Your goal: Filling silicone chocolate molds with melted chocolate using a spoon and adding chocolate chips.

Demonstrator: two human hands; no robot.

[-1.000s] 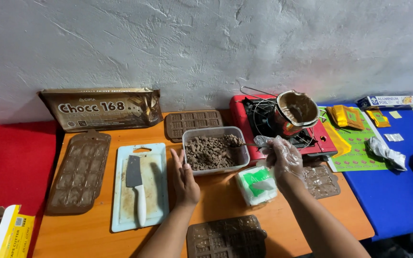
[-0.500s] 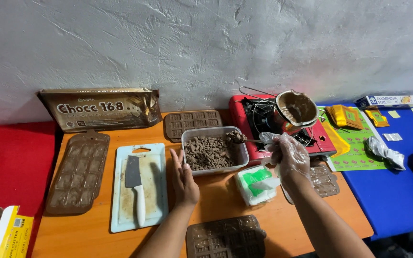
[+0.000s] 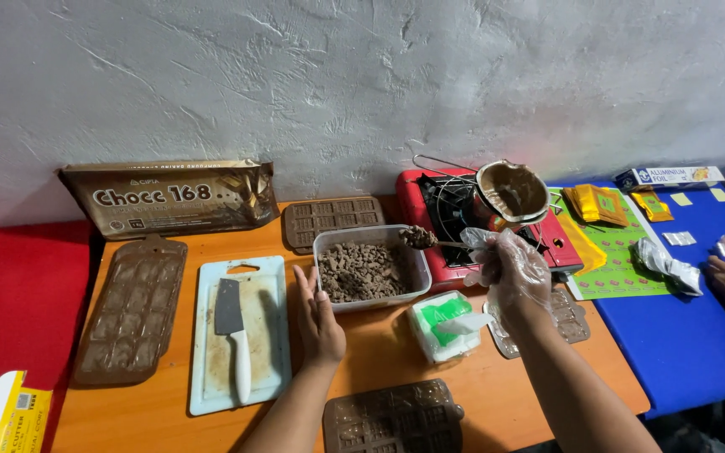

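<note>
The orange table [image 3: 169,424] carries several chocolate moulds [image 3: 132,306], a cutting board [image 3: 241,331] with a cleaver [image 3: 230,323], and a red stove [image 3: 455,222] bearing a pot [image 3: 512,191] with a little melted chocolate. The tub [image 3: 369,268] is well filled with chocolate pieces. The gloved right hand [image 3: 509,268] grips a loaded spoon [image 3: 419,238] above the tub. The left hand [image 3: 320,319] rests open beside the tub. By my judgement the moulds remain unfilled.

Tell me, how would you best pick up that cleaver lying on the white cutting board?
Take the cleaver by its white handle, coming from above at the board's near end. The handle points toward the person and lies flat on the cutting board, while the grey blade sits at the far end, so fingers closing across the handle stay off the edge. The left hand rests just beside the board.
</note>
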